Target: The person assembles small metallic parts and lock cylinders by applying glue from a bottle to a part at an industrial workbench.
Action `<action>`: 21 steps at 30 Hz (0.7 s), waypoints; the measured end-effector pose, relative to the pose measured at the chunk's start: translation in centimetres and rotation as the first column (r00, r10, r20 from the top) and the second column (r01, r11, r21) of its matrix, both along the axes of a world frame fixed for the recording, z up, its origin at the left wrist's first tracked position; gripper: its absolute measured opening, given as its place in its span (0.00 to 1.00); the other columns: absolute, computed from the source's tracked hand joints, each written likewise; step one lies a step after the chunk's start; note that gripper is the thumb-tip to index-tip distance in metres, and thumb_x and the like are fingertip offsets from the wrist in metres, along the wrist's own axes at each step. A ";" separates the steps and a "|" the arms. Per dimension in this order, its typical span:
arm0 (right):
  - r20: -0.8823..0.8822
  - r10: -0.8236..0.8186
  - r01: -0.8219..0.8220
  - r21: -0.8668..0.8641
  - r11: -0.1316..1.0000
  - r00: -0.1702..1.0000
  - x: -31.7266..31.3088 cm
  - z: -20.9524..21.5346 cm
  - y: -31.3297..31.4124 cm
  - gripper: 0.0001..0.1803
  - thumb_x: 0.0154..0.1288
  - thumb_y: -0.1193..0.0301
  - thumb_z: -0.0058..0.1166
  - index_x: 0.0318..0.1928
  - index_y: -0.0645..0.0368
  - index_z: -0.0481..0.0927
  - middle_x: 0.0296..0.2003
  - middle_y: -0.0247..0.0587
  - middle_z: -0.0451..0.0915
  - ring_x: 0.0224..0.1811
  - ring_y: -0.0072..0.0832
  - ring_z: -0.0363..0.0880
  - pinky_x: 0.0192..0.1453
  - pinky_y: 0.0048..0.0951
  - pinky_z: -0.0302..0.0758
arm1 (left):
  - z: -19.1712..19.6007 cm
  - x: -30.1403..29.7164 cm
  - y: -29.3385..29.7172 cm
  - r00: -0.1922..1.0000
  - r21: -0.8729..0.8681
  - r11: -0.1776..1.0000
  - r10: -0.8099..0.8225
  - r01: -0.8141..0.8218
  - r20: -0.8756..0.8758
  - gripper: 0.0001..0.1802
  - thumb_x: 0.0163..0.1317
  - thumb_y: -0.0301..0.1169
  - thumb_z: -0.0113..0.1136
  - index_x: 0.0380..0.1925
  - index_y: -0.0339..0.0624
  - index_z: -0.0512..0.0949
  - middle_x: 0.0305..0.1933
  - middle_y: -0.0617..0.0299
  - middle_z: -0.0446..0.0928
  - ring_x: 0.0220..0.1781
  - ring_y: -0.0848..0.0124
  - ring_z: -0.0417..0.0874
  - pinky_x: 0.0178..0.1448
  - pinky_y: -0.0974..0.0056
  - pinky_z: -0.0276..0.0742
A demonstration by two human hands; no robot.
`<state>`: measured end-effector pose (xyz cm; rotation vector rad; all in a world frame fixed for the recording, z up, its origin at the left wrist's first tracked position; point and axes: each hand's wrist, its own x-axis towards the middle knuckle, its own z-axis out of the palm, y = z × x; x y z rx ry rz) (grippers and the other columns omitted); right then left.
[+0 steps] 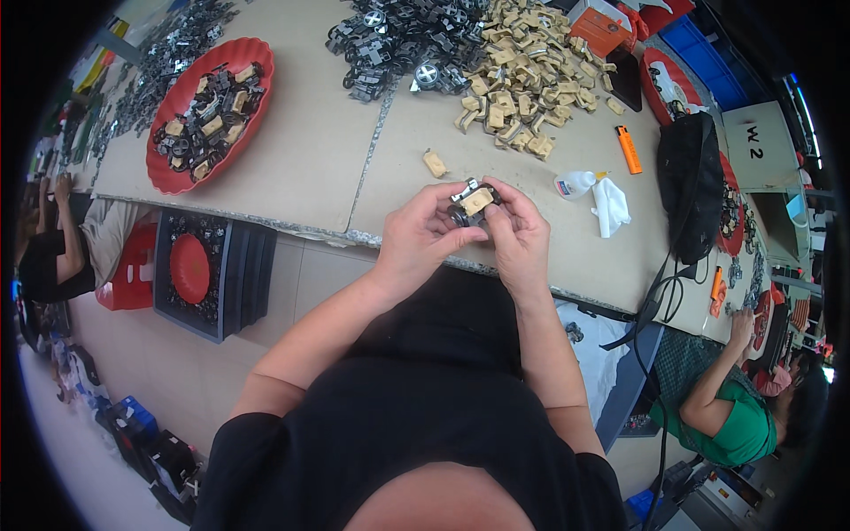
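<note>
Between both hands, just above the table's near edge, I hold a small toy car [476, 203] with black wheels, a silvery part and a tan piece on top. My left hand [423, 232] grips its left side, thumb and fingers closed on it. My right hand [521, 232] grips the other side, with the thumb against the tan piece. One loose tan piece [435, 163] lies on the table a little beyond my left hand. Farther off are a heap of tan pieces [522, 84] and a heap of black car parts [403, 44].
A red scalloped tray [158, 165] of car assemblies stands at the left. To the right are a small white bottle [574, 184], a white cloth [610, 209], an orange lighter [629, 149] and a black bag [691, 186]. Other people sit at both sides.
</note>
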<state>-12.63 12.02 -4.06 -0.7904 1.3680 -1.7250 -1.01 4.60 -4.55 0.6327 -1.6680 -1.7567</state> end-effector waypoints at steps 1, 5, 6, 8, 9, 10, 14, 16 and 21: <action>0.000 -0.002 0.002 0.001 1.000 1.000 0.0 0.0 0.0 0.16 0.61 0.80 0.40 0.50 0.70 0.67 0.40 0.40 0.73 0.42 0.20 0.72 0.45 0.19 0.69 | 0.1 0.0 0.0 1.000 0.013 1.000 -0.022 0.022 0.019 0.24 0.49 0.19 0.61 0.48 0.34 0.66 0.36 0.60 0.73 0.36 0.78 0.75 0.37 0.76 0.75; 0.007 -0.006 0.006 -0.020 1.000 1.000 0.0 -0.1 0.0 0.16 0.61 0.81 0.40 0.50 0.70 0.66 0.43 0.42 0.72 0.45 0.22 0.71 0.48 0.21 0.69 | 0.2 -0.1 0.0 1.000 0.013 1.000 -0.020 0.020 0.018 0.25 0.49 0.18 0.60 0.48 0.35 0.65 0.37 0.60 0.72 0.37 0.78 0.75 0.38 0.75 0.75; 0.009 -0.011 0.011 -0.037 0.999 1.000 0.0 -0.1 0.0 0.16 0.60 0.81 0.40 0.50 0.70 0.66 0.44 0.42 0.72 0.46 0.22 0.71 0.49 0.21 0.69 | 0.1 -0.1 0.0 1.000 -0.002 1.000 -0.020 0.020 0.016 0.25 0.49 0.17 0.60 0.48 0.35 0.65 0.38 0.60 0.72 0.37 0.78 0.75 0.38 0.75 0.75; -0.002 -0.020 0.020 -0.052 0.998 1.000 0.1 -0.1 0.0 0.16 0.60 0.81 0.40 0.50 0.70 0.66 0.44 0.43 0.72 0.47 0.23 0.71 0.49 0.22 0.69 | 0.0 -0.1 -0.1 1.000 -0.016 1.000 -0.020 0.020 0.013 0.25 0.49 0.17 0.59 0.49 0.35 0.65 0.39 0.59 0.72 0.38 0.77 0.75 0.38 0.75 0.75; -0.011 -0.028 0.027 -0.066 0.997 1.000 0.1 0.0 0.0 0.16 0.60 0.81 0.40 0.50 0.70 0.66 0.45 0.43 0.72 0.47 0.24 0.71 0.50 0.23 0.68 | 0.0 -0.2 -0.1 1.000 -0.037 0.999 -0.018 0.018 0.010 0.25 0.49 0.17 0.59 0.49 0.35 0.65 0.40 0.59 0.71 0.38 0.77 0.75 0.38 0.75 0.75; -0.011 -0.027 0.026 -0.066 0.997 1.000 0.1 0.0 0.0 0.16 0.60 0.81 0.40 0.50 0.70 0.66 0.45 0.43 0.72 0.47 0.24 0.71 0.50 0.23 0.68 | 0.0 -0.2 -0.1 1.000 -0.058 0.998 -0.015 0.015 0.006 0.25 0.49 0.17 0.59 0.49 0.35 0.65 0.41 0.59 0.70 0.39 0.77 0.75 0.39 0.75 0.75; 0.009 -0.021 0.021 -0.083 0.996 1.000 0.1 0.2 -0.1 0.17 0.59 0.82 0.41 0.50 0.70 0.65 0.45 0.44 0.72 0.47 0.24 0.71 0.51 0.23 0.68 | 0.0 -0.2 -0.2 1.000 -0.091 0.996 -0.011 0.013 0.024 0.25 0.49 0.17 0.58 0.49 0.35 0.66 0.41 0.59 0.70 0.39 0.77 0.74 0.40 0.75 0.75; 0.034 -0.013 0.017 -0.093 0.996 0.999 0.3 0.2 -0.1 0.17 0.59 0.83 0.42 0.50 0.70 0.64 0.44 0.44 0.71 0.47 0.25 0.71 0.51 0.23 0.68 | 0.0 -0.2 -0.2 1.000 -0.048 0.999 0.000 0.001 0.024 0.24 0.50 0.17 0.58 0.49 0.34 0.66 0.42 0.59 0.69 0.41 0.76 0.74 0.43 0.74 0.75; 0.079 -0.013 0.018 -0.069 0.997 0.997 0.4 -0.1 -0.1 0.18 0.55 0.85 0.46 0.48 0.70 0.65 0.42 0.42 0.72 0.46 0.23 0.71 0.48 0.22 0.69 | 0.2 -0.2 -0.2 1.000 -0.170 0.985 0.025 -0.022 0.011 0.22 0.51 0.16 0.54 0.49 0.33 0.67 0.43 0.60 0.66 0.44 0.75 0.73 0.46 0.72 0.75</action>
